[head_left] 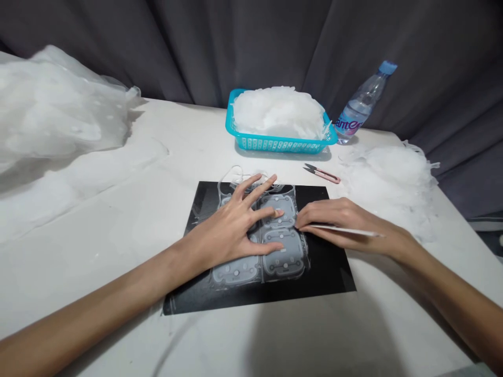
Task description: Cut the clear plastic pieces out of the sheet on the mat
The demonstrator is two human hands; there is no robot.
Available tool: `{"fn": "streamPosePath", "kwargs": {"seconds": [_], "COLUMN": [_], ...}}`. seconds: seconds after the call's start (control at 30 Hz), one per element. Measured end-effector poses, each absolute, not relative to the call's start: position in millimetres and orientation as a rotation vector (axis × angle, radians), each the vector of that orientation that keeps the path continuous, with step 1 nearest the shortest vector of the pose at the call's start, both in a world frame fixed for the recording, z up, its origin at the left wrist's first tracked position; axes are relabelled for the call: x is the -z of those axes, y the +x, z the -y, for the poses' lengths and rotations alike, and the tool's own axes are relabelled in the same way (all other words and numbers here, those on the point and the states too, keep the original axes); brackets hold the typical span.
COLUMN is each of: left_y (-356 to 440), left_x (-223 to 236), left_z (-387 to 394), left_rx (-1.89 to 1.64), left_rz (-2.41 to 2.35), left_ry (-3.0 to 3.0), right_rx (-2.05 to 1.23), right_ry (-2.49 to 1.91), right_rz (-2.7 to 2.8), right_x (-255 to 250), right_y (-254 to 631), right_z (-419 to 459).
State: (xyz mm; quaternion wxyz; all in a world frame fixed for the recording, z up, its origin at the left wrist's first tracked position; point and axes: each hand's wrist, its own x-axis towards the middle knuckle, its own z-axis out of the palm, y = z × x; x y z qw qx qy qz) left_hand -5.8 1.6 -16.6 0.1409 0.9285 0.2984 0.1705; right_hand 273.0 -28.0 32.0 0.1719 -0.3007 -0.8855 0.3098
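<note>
My left hand lies with spread fingers on a sheet of translucent moulded pieces, pressing it against a black mat. The pieces are rounded rectangles joined together, with small holes and ragged clear edges; my palm hides part of them. At the sheet's right edge my right hand is closed round a slim white pen-like tool. Its back end points right, and its tip is hidden by my fingers. Clear thin trimmings curl at the mat's far edge, beyond my left fingertips.
Behind the mat is a blue basket heaped with white translucent pieces. Pink-handled thread snips lie in front of it, and a water bottle stands beside it. A pile of clear scraps is at right, a large plastic bag at left.
</note>
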Motion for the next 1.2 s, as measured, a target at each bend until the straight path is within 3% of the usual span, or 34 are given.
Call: {"fn": "streamPosePath", "kwargs": {"seconds": [0.13,0.33,0.83,1.2], "left_y": [-5.7,-6.4,-6.4,-7.7], "left_x": [15.6,17.3,18.3,17.1], "left_z": [-1.6,-1.8,-4.1,-4.8], "left_rx": [-0.477,-0.472,-0.504,-0.503], "left_rz": [-0.864,-0.869,-0.844,-0.84], "left_ry": [2.69,2.694,2.704,2.712], "right_rx": [-1.021,-1.048,-0.859,-0.936], "right_ry": [-0.892,-0.87,-0.768,-0.833], "right_rz": [2.375,2.397,2.51,2.386], "right_x": [-45.3,-26.2,-17.9,-38.0], "right_y": [276.3,269.2,271.3,278.8], "right_z": [25.6,22.3,22.9,18.4]}}
